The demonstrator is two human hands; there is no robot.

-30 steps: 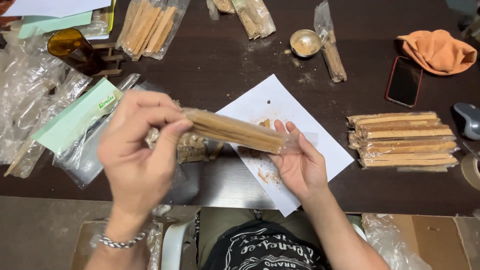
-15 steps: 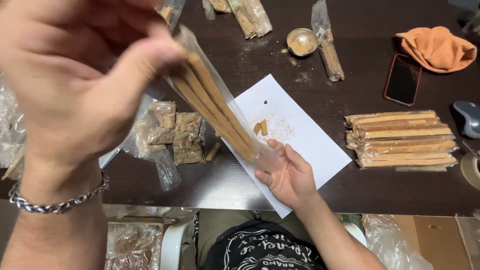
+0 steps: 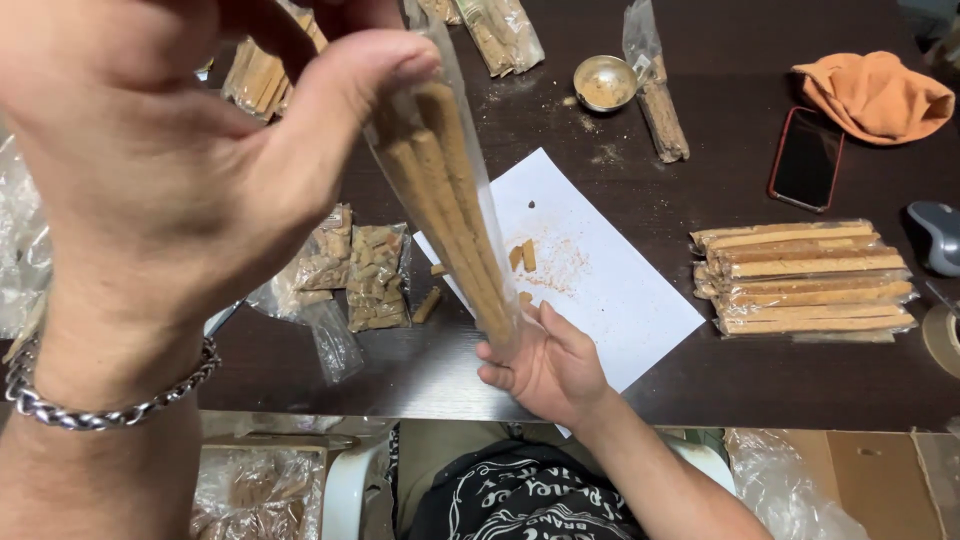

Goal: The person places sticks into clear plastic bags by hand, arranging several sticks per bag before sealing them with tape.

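My left hand (image 3: pixel 170 190) is raised close to the camera and pinches the top of a clear plastic bag of long tan sticks (image 3: pixel 450 200), held almost upright. My right hand (image 3: pixel 540 365) is below, fingers under and around the bag's lower end, above the near corner of a white paper sheet (image 3: pixel 610 290) dusted with brown powder and two small stick pieces. A metal chain bracelet is on my left wrist.
A stack of filled stick bags (image 3: pixel 805 280) lies at right, near a phone (image 3: pixel 808 160), an orange cloth (image 3: pixel 875 95) and a grey mouse (image 3: pixel 935 235). A small metal bowl of powder (image 3: pixel 605 82) and more bags sit at the back. Small bags of chopped pieces (image 3: pixel 360 275) lie left of the paper.
The bag has swung from lying nearly level to almost upright. My left hand rose toward the camera with its top end; my right hand slid down and left under the lower end.
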